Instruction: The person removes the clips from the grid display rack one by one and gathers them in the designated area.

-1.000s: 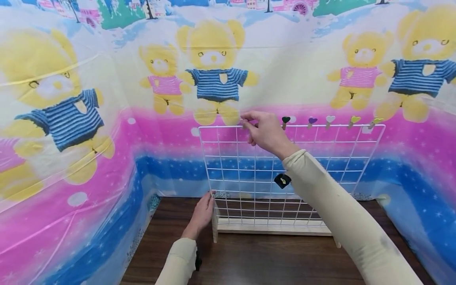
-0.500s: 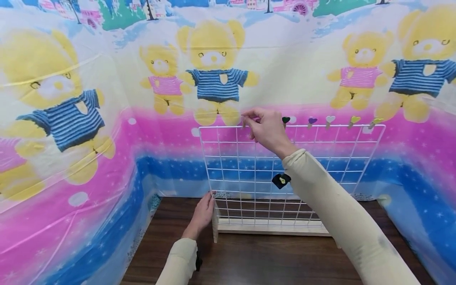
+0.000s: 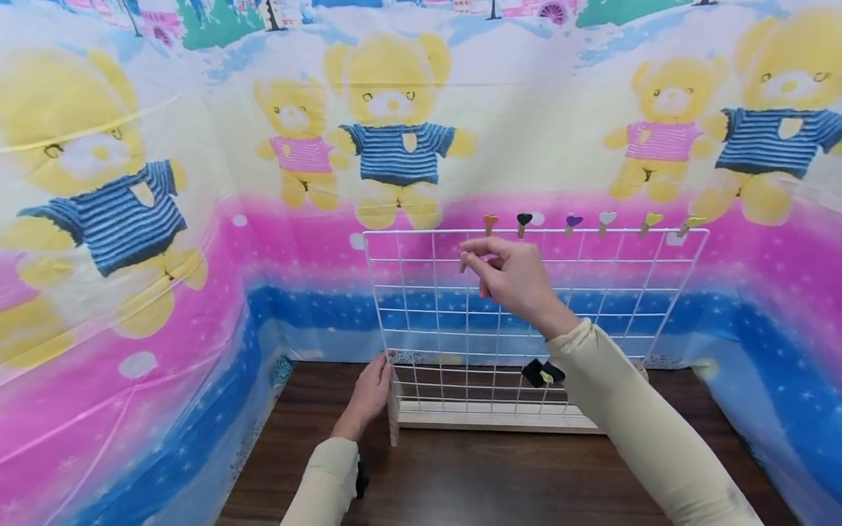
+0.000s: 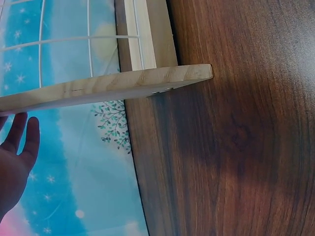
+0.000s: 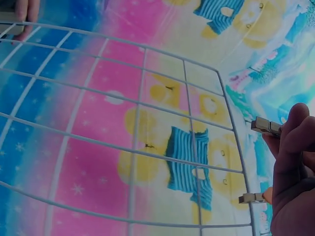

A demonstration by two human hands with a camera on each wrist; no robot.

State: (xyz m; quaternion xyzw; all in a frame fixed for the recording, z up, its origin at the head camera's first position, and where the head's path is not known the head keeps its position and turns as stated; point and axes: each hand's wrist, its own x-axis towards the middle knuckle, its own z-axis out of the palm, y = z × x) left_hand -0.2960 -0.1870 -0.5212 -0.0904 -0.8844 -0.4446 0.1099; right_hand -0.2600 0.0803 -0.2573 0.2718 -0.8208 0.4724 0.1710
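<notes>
Between thumb and forefinger, my right hand [image 3: 520, 281] pinches a small wooden clothespin [image 5: 266, 126]. It is in front of the upper part of a white wire grid [image 3: 408, 231], just below the top bar. An orange-topped clothespin [image 3: 490, 224] clips onto that bar beside a dark green heart clothespin [image 3: 524, 220]. Farther right along the bar sit purple [image 3: 574, 222], white [image 3: 607, 220] and yellow [image 3: 651, 221] heart clothespins. My left hand [image 3: 370, 391] touches the grid's wooden side post [image 4: 138, 77] with extended fingers; part of it is out of frame in the left wrist view.
The grid stands on a wooden base rail [image 3: 487, 419] on a dark wood table [image 3: 487, 475]. A printed bear cloth [image 3: 526, 131] hangs close behind and along both sides. Black wrist cameras sit on both sleeves.
My right hand has come down and slightly right from the top bar, with the clothespin pinched. The orange-topped clothespin now shows on the bar. My left hand stays at the post.
</notes>
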